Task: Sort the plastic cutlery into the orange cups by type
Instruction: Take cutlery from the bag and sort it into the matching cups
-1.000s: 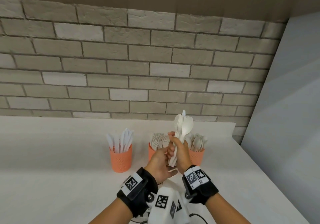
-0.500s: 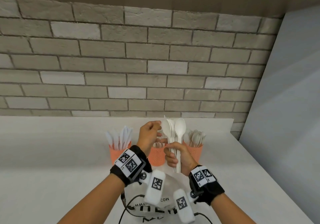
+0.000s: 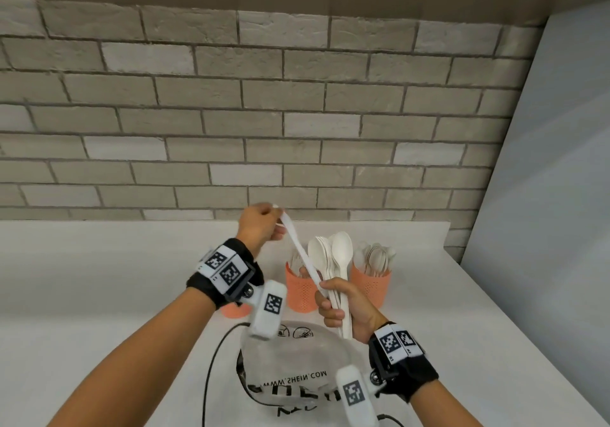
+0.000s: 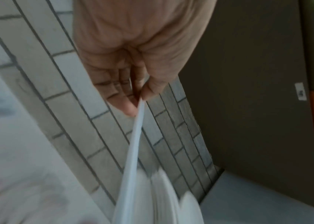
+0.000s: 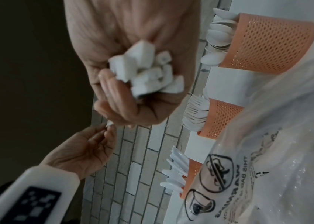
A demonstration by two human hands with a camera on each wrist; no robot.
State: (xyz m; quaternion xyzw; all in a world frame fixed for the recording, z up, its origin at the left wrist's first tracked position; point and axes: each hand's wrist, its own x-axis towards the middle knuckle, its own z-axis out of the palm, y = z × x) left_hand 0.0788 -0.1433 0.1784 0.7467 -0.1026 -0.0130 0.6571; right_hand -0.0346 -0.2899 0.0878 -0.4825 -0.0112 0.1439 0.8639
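Above a white counter (image 3: 99,294), the left hand (image 3: 259,228) pinched the upper end of a long white strip (image 3: 302,255) between thumb and fingertips (image 4: 131,109), raised high and to the left, apparently to draw the strip away from the bundle it led down to. The strip ran taut and slanting from that pinch to the right hand (image 3: 343,304); whether it was a paper band or a piece of cutlery could not be told.

Behind the hands stood three orange cups: the knife cup (image 5: 191,178) at left (almost hidden behind the left wrist in the head view), the fork cup (image 3: 302,291) in the middle, the spoon cup (image 3: 369,286) at right.

The right hand was wrapped tight round a bundle of white spoons (image 3: 333,255), held upright with bowls up, probably to keep them together while the strip came free. The handle ends (image 5: 146,72) stuck out below the curled fingers (image 5: 112,89), the bowls well above them, just in front of the fork and spoon cups.

A clear plastic bag (image 3: 297,360) lay on the counter under the wrists.
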